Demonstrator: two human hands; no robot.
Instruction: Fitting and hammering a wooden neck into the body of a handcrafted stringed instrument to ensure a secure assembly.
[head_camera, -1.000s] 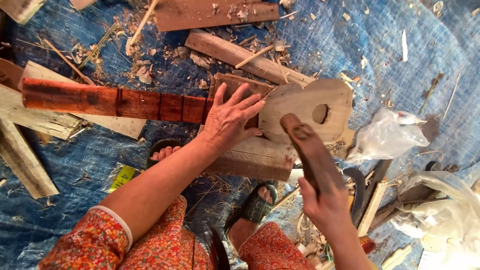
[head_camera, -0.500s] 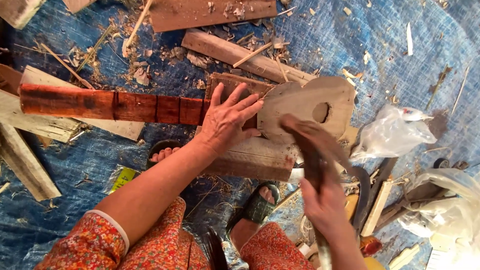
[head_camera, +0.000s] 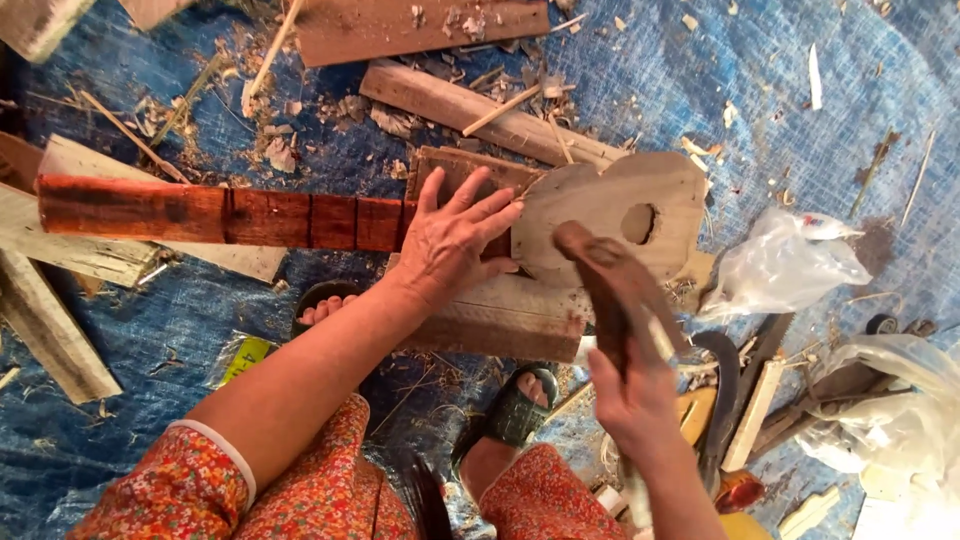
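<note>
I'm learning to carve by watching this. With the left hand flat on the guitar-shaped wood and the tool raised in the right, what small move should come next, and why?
Probably bring the dark curved tool down onto the near edge of the pale guitar-shaped body. The right hand holds it lifted just over that edge, while the left hand lies spread where the reddish neck meets the body, pinning the piece.

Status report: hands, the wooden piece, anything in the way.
Left hand flat on guitar-shaped wood. Right hand grips dark curved tool, blurred. Wood scraps lie around.
</note>
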